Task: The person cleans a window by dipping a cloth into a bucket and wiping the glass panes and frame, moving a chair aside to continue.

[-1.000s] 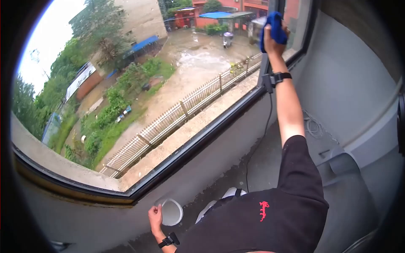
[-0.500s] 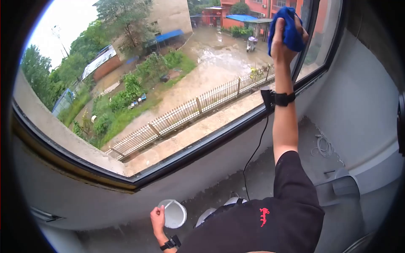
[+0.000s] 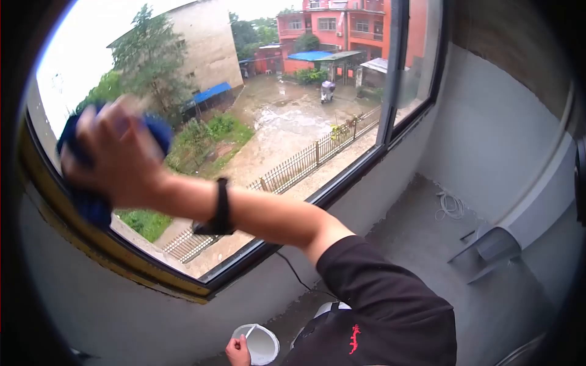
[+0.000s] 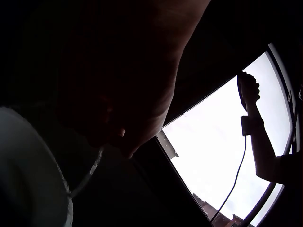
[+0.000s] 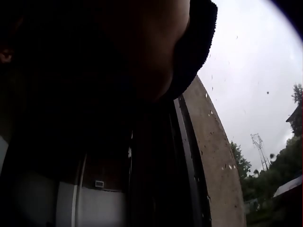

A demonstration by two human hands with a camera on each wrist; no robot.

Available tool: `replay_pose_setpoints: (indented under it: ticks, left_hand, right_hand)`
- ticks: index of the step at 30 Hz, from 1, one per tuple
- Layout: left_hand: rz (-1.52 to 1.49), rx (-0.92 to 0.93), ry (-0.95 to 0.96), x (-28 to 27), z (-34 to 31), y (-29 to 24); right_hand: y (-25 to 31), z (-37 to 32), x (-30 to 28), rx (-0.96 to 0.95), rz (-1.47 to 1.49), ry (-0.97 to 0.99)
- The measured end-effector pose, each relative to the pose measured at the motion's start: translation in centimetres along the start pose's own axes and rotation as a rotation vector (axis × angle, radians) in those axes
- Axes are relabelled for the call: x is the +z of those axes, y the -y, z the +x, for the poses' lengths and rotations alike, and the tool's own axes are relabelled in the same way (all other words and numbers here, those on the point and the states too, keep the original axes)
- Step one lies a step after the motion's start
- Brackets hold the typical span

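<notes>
My right hand (image 3: 125, 155), blurred in the head view, holds a blue cloth (image 3: 91, 210) at the left side of the window, beside the frame. The cloth's ribbed edge (image 5: 203, 45) shows dark in the right wrist view, over the glass. Low in the head view, my left hand (image 3: 238, 352) grips the handle (image 4: 87, 179) of a white bucket (image 3: 265, 349). Its curled fingers are mostly in shadow in the left wrist view. The bucket hangs just right of that hand, below the sill.
The dark window frame (image 3: 268, 247) crosses the view diagonally, with an upright bar (image 3: 392, 79) at right. A cable (image 3: 296, 271) hangs below the sill. On the floor lie a coil of cord (image 3: 450, 205) and a grey plastic chair (image 3: 497, 244). Drops dot the glass.
My right hand has swept with the blue cloth from the window's upright bar at upper right across to its left side. The left hand keeps hold of the bucket handle.
</notes>
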State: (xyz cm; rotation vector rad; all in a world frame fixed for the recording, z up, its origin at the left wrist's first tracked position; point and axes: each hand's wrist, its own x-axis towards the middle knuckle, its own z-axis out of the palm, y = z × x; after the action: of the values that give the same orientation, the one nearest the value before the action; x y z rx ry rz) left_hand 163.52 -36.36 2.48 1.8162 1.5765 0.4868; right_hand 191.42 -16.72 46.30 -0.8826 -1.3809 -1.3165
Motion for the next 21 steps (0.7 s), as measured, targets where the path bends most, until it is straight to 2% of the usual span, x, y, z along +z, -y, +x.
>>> replay_pose_setpoints:
  ticks: [1, 2, 3, 6, 9, 11, 13, 17, 19, 20, 21]
  left_hand:
    - [0.028, -0.019, 0.012, -0.7, 0.0, -0.6]
    - [0.022, 0.036, 0.033, -0.2, 0.8, 1.6]
    - [0.029, 0.047, 0.032, -0.7, 1.3, 1.9]
    - [-0.032, 0.082, 0.067, -1.2, 1.7, 1.0]
    - [0.059, 0.087, 0.053, -2.0, 1.7, -2.5]
    - [0.026, 0.083, 0.102, -1.1, 3.1, -1.1]
    - [-0.005, 0.107, -0.034, -0.2, 3.4, -2.3]
    - [-0.012, 0.064, -0.025, 0.5, 3.8, -4.9]
    - [0.004, 0.045, -0.039, 1.5, 4.5, -5.4]
    - [0.021, 0.062, -0.037, 1.8, 5.0, -5.6]
    - [0.035, 0.067, -0.036, 2.3, 4.7, -5.8]
  right_hand:
    - [3.1, -0.4, 2.4, -0.056, 0.144, -0.073]
    - [5.5, -0.6, 3.8, -0.086, 0.235, -0.112]
    - [6.3, -0.5, 3.9, -0.05, 0.212, -0.159]
    - [3.2, -0.4, 2.1, -0.081, 0.26, -0.176]
    - [-1.6, -1.2, 0.4, -0.128, 0.105, -0.115]
    - [-6.2, -1.0, -2.8, -0.099, 0.071, -0.122]
    - [-11.6, -1.4, -3.9, -0.062, -0.057, -0.135]
    - [-24.3, -1.7, -9.4, 0.034, -0.193, -0.229]
    - [-31.1, -2.6, -11.7, 0.166, -0.298, -0.188]
    - [-34.5, -2.9, -12.7, 0.056, -0.291, -0.291]
    - [-39.1, -3.7, -13.7, 0.012, -0.18, -0.25]
